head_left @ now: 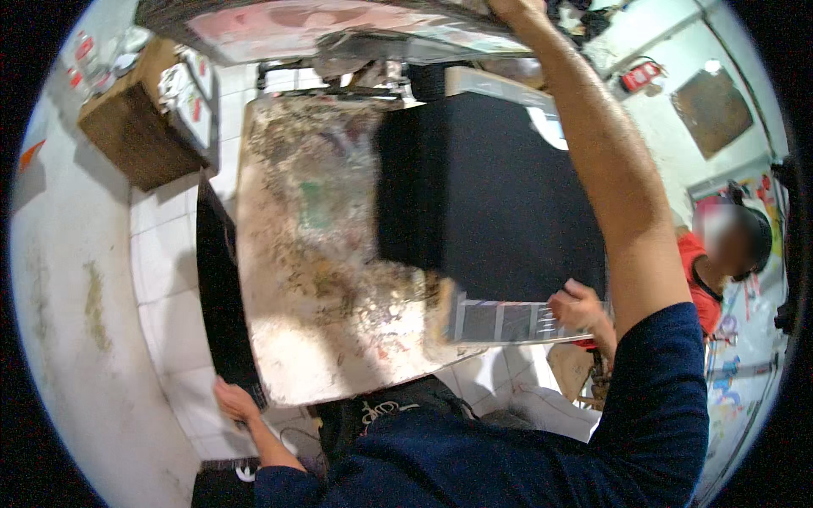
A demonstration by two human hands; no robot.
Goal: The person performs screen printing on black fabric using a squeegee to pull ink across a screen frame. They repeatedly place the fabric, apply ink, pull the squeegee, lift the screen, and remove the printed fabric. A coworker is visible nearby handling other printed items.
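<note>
My left hand (pixel 237 402) is closed at the near end of a black cloth (pixel 222 288) that hangs along the table's left side. My right arm reaches far up. At the top edge my right hand (pixel 515 10), partly cut off, grips the frame of a printing screen (pixel 279 24), tilted up and smeared pink and white. A black fabric piece (pixel 517 195) lies flat over a pale-edged board (pixel 500 320) on the right of the stained table (pixel 313 364). A co-worker's hand (pixel 577 306), slightly blurred, is at that fabric's near right edge.
A co-worker in a red top (pixel 701 279) is close on the right. A brown cardboard box (pixel 144 127) stands beyond the table at the left. On the right wall hangs a red fire extinguisher (pixel 641 76). More black cloth (pixel 222 487) lies at the lower left.
</note>
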